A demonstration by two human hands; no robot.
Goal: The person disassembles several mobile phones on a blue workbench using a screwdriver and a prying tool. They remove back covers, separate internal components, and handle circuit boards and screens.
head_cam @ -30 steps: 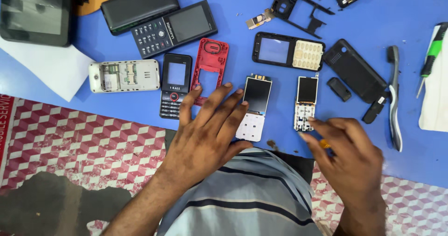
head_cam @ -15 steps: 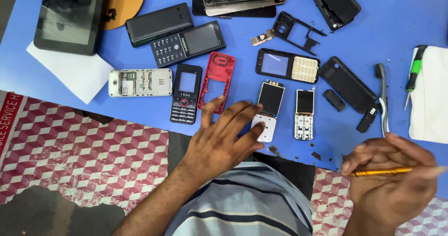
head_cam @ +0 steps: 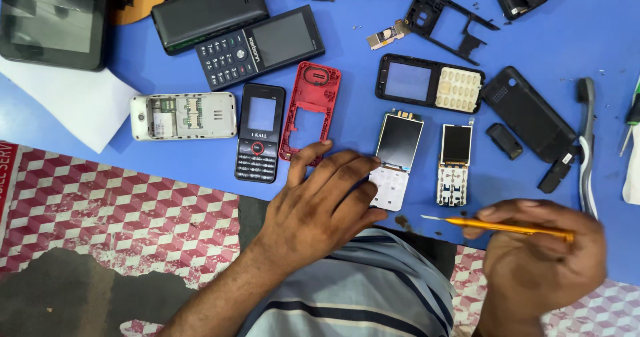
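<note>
My left hand (head_cam: 323,204) lies flat on the blue table (head_cam: 347,120), fingers spread. Its fingertips touch the lower edge of a red phone frame (head_cam: 309,110) and the white keypad end of a bare phone board with a dark screen (head_cam: 396,158). My right hand (head_cam: 540,260) is closed around a thin orange tool with a metal tip (head_cam: 497,226). The tip points left, just below a smaller phone board with a screen (head_cam: 455,164).
Around lie a black keypad phone (head_cam: 259,132), an opened white phone (head_cam: 183,116), a dark bar phone (head_cam: 260,46), a black front cover with cream keypad (head_cam: 430,84), black back covers (head_cam: 530,114), a tablet (head_cam: 52,18) on white paper, and a grey-handled tool (head_cam: 587,144).
My right hand has drawn back towards me and now holds the orange tool level, tip to the left. My left hand stays on the table by the boards.
</note>
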